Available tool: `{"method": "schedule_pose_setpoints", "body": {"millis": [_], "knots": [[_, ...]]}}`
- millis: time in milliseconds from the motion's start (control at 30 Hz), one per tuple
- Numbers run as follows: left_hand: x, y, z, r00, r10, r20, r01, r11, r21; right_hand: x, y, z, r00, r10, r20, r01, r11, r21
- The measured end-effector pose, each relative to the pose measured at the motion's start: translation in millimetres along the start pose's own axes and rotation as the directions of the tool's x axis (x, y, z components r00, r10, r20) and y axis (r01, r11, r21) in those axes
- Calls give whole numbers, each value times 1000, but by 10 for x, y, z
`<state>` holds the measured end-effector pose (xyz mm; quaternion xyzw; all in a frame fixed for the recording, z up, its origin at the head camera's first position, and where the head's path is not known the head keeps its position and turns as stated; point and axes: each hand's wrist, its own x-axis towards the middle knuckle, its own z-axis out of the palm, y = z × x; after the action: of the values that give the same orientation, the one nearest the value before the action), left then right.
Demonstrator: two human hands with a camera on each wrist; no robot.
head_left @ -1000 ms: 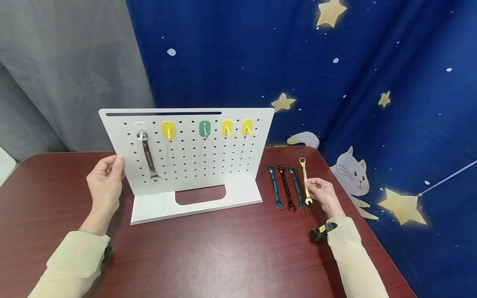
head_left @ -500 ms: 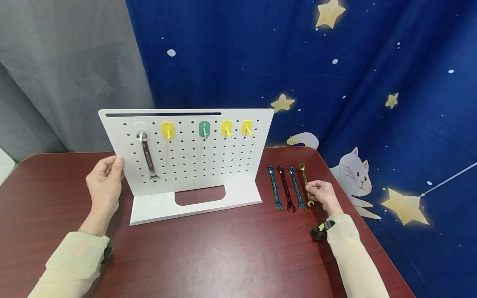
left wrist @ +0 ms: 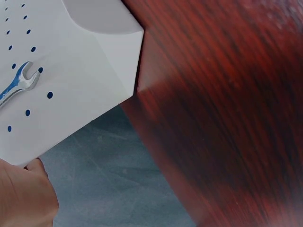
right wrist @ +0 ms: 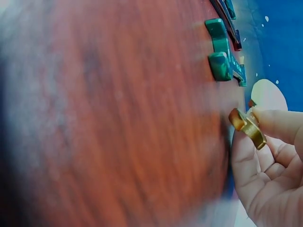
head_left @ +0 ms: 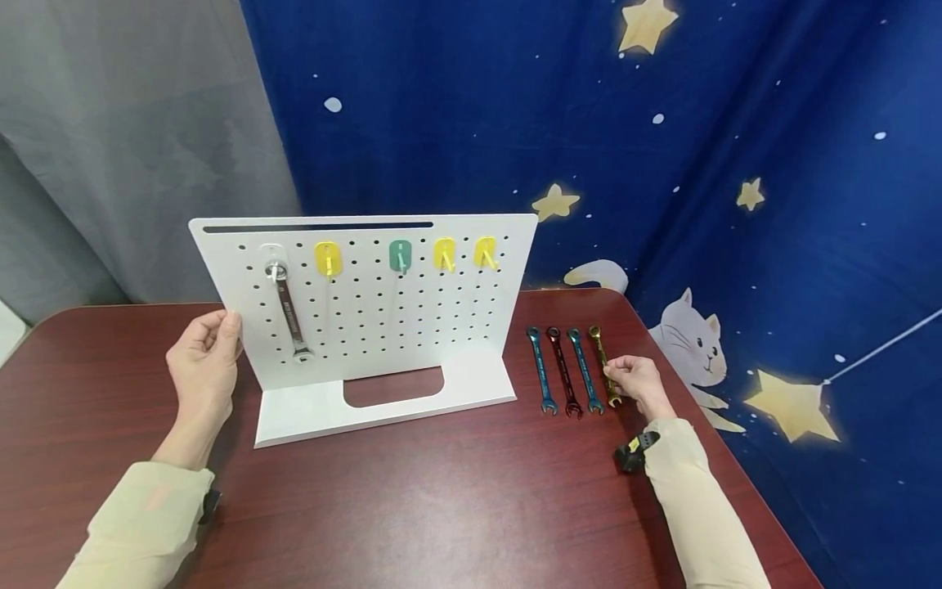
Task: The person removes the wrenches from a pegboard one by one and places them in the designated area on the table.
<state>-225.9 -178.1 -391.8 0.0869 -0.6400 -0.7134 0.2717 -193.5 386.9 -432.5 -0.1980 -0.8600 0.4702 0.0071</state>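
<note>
My left hand [head_left: 202, 356] grips the left edge of a white pegboard [head_left: 383, 319] between thumb and fingers. On the board's leftmost hook hangs a silver combination wrench [head_left: 290, 311]; its open end also shows in the left wrist view. At the right of the table, my right hand [head_left: 637, 383] pinches a gold combination wrench [head_left: 601, 352] by its shank. The right wrist view shows that wrench's open end [right wrist: 248, 126] between thumb and fingers, close by the tabletop. Left of it lie a teal wrench [head_left: 585, 368], a dark red wrench [head_left: 564, 368] and a blue wrench [head_left: 542, 368].
Right of the silver wrench, the board carries a yellow hook [head_left: 328, 258], a green hook [head_left: 401, 257] and two more yellow hooks. The board's foot stands on the dark red-brown table [head_left: 441, 499]. A blue star-patterned curtain [head_left: 456, 106] hangs behind.
The gold wrench has tilted and come down to lie roughly parallel beside the teal one, still pinched by my right hand. My left hand stays on the board's edge.
</note>
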Motion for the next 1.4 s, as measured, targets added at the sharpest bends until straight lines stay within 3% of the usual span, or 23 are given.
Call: {"method": "schedule_pose_setpoints", "body": {"millis": [767, 1133, 1400], "knots": [[-13, 25, 0, 1000, 2, 4, -2, 1000, 12, 10, -65, -16, 999, -14, -33, 7, 983, -183], [-11, 18, -1, 1000, 2, 5, -2, 1000, -22, 2, -78, -13, 999, -11, -53, -1, 978, -211], [-4, 8, 7, 1000, 22, 10, -22, 1000, -7, -11, -106, -4, 996, -48, -78, 20, 946, -324]]}}
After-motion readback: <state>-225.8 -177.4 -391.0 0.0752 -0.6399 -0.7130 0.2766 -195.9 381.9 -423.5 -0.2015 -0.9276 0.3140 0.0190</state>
